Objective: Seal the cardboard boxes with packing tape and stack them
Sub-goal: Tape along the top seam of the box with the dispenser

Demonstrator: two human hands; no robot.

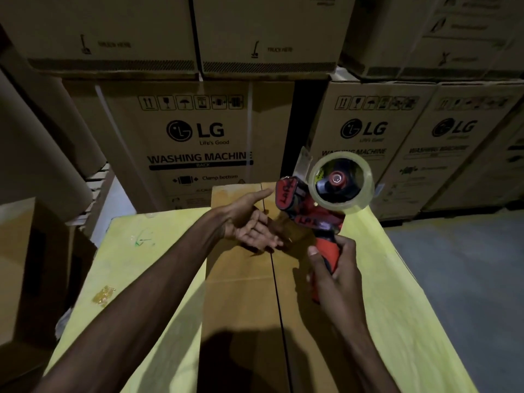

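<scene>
A brown cardboard box [241, 293] lies on a yellow table [397, 307], its two top flaps folded down with a dark seam running along the middle. My right hand [336, 275] grips the red handle of a tape dispenser [309, 211] and holds it raised above the box's right flap. A roll of clear packing tape [341, 181] sits on the dispenser. My left hand [249, 222] hovers palm up over the far part of the box with straight fingers, right beside the dispenser's front end. It holds nothing.
Large printed washing machine cartons [198, 137] are stacked like a wall behind the table. More brown cartons [34, 265] stand at the left. A crumpled scrap of tape [103, 294] lies on the table's left part. Grey floor [467, 279] shows at the right.
</scene>
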